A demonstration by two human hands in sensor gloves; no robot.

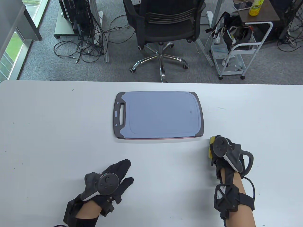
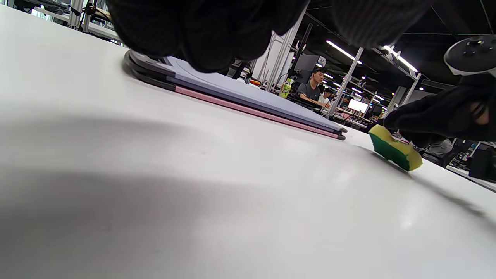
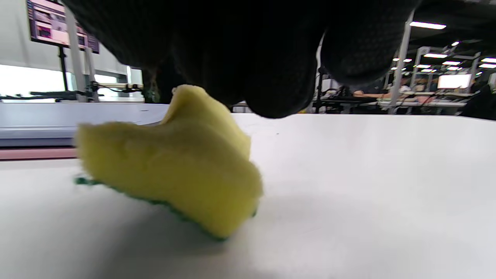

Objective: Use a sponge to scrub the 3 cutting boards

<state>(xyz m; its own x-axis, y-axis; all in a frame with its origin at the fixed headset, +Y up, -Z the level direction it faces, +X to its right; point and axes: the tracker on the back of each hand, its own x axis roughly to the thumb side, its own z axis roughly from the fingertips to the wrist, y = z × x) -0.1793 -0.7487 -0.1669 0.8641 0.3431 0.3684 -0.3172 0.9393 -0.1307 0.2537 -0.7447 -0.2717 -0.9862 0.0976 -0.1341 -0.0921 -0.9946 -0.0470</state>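
Note:
A stack of cutting boards point(image 1: 159, 115) lies in the middle of the white table, a blue-grey board with a dark rim on top and a pink edge showing beneath point(image 2: 248, 110). My right hand point(image 1: 219, 151) grips a yellow sponge with a green underside point(image 1: 210, 148) just off the stack's near right corner. The sponge point(image 2: 393, 149) is tilted, one end touching the table, and looks squeezed in the right wrist view point(image 3: 174, 162). My left hand point(image 1: 118, 173) rests on the table below the boards with its fingers straight and holds nothing.
The white table point(image 1: 47, 132) stretches wide on both sides of the boards. Beyond its far edge stand a black office chair point(image 1: 163, 21) and a white trolley point(image 1: 239, 47). Cables lie on the carpet at the back left.

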